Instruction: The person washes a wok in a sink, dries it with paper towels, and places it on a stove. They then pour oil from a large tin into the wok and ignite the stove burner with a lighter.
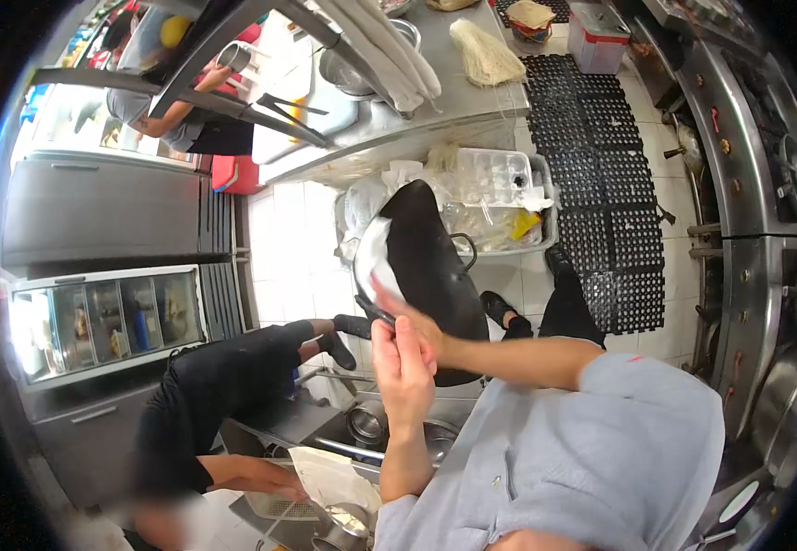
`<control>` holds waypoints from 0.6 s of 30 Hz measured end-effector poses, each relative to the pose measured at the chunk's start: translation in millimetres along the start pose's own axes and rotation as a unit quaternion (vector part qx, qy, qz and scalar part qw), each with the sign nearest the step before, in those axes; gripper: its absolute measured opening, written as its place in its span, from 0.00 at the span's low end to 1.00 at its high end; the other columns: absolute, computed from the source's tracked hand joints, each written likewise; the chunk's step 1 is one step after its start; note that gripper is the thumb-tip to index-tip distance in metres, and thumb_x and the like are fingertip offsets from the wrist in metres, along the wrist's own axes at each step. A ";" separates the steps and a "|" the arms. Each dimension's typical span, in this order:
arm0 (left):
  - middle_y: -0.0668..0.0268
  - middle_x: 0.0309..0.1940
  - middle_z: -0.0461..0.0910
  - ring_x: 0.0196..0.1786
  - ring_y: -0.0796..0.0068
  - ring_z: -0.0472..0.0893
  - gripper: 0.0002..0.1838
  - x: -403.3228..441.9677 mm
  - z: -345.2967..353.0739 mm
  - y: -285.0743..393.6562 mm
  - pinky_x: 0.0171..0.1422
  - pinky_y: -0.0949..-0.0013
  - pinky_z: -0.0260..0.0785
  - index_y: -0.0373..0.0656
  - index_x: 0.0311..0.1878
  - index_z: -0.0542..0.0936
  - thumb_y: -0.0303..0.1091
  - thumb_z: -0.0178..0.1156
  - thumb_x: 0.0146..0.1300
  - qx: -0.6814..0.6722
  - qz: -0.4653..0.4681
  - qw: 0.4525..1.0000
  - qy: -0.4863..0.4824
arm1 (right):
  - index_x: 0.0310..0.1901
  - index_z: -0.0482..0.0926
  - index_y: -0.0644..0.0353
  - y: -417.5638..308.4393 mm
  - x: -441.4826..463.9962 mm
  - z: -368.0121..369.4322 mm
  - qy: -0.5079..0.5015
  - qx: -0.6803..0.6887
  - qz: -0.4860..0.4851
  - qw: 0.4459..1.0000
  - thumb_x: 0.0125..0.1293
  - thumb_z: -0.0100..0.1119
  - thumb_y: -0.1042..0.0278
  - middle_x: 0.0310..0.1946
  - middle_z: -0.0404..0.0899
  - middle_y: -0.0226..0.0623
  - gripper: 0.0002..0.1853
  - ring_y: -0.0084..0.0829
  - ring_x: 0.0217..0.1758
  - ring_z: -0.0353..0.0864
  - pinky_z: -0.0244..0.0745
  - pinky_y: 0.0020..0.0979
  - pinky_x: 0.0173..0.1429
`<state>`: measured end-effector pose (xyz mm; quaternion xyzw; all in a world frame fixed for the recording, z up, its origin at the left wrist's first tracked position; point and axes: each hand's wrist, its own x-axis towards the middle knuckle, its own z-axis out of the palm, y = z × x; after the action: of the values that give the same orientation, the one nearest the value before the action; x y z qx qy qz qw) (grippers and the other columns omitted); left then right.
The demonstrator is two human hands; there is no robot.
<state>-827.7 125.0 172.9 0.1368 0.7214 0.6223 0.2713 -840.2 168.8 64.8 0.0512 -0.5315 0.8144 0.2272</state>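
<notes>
A large black wok [426,266], tilted up on its side, is in front of my body. A looped metal handle [463,250] sticks out from its right edge. My left hand [403,354] is closed around a short dark handle [375,312] at the wok's near left side. My right hand [398,298] reaches across behind the left one. Its blurred fingers lie against a bright white patch [373,253] along the wok's left rim. Whether that patch is a cloth or glare I cannot tell. My left hand partly hides the right.
A bin of plastic waste [550,207] stands beyond the wok. A black rubber mat [591,193] runs along the floor, with stoves [738,184] at right. A co-worker in black [224,386] bends over the sink side at left; another person [178,119] stands behind the counter [380,138].
</notes>
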 end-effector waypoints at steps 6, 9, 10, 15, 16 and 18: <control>0.75 0.11 0.58 0.12 0.89 0.54 0.11 -27.4 2.6 46.8 0.13 0.82 0.44 0.45 0.31 0.60 0.35 0.42 0.70 -0.039 0.040 0.998 0.018 | 0.65 0.50 0.70 185.8 23.5 -111.2 0.225 -0.499 0.104 0.830 0.69 0.37 0.57 0.66 0.50 0.55 0.30 0.50 0.71 0.47 0.46 0.49 0.68; 0.75 0.11 0.58 0.12 0.89 0.55 0.12 -12.7 -3.6 36.9 0.13 0.82 0.46 0.44 0.29 0.61 0.35 0.44 0.70 0.013 0.043 0.998 0.034 | 0.67 0.50 0.65 173.4 -60.4 -68.0 0.039 -0.369 0.160 0.915 0.70 0.36 0.54 0.67 0.50 0.47 0.30 0.42 0.71 0.48 0.46 0.44 0.68; 0.75 0.11 0.59 0.12 0.89 0.56 0.12 -6.6 -6.8 26.7 0.14 0.82 0.47 0.44 0.28 0.62 0.35 0.45 0.70 0.054 0.048 0.997 0.023 | 0.67 0.49 0.61 138.7 -76.5 -28.2 -0.008 -0.159 0.203 0.966 0.71 0.36 0.53 0.68 0.49 0.42 0.29 0.35 0.71 0.48 0.46 0.37 0.70; 0.79 0.15 0.63 0.15 0.92 0.58 0.10 6.0 -13.9 25.0 0.15 0.85 0.45 0.44 0.33 0.72 0.37 0.48 0.68 0.080 -0.006 0.989 0.122 | 0.69 0.48 0.52 26.2 -90.4 10.2 -0.161 0.128 0.186 0.961 0.72 0.32 0.53 0.71 0.39 0.42 0.27 0.34 0.73 0.41 0.36 0.34 0.74; 0.78 0.15 0.63 0.15 0.92 0.59 0.10 8.8 -34.1 34.7 0.14 0.86 0.46 0.42 0.34 0.74 0.37 0.49 0.68 0.126 0.037 0.990 0.047 | 0.69 0.50 0.51 60.1 -99.2 -1.2 -0.254 -0.143 0.098 0.952 0.72 0.33 0.55 0.70 0.42 0.44 0.26 0.36 0.74 0.41 0.38 0.35 0.73; 0.78 0.12 0.59 0.12 0.91 0.54 0.13 10.6 -75.9 51.7 0.12 0.83 0.42 0.39 0.32 0.73 0.37 0.47 0.69 0.030 0.044 0.998 0.037 | 0.64 0.58 0.54 153.2 -137.7 -70.5 -0.263 -0.478 0.021 0.838 0.68 0.40 0.58 0.67 0.53 0.43 0.24 0.41 0.69 0.53 0.51 0.43 0.69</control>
<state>-886.2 77.9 226.8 0.1529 0.7426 0.6164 0.2126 -771.3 137.2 -139.3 0.1371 -0.8955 0.4194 0.0580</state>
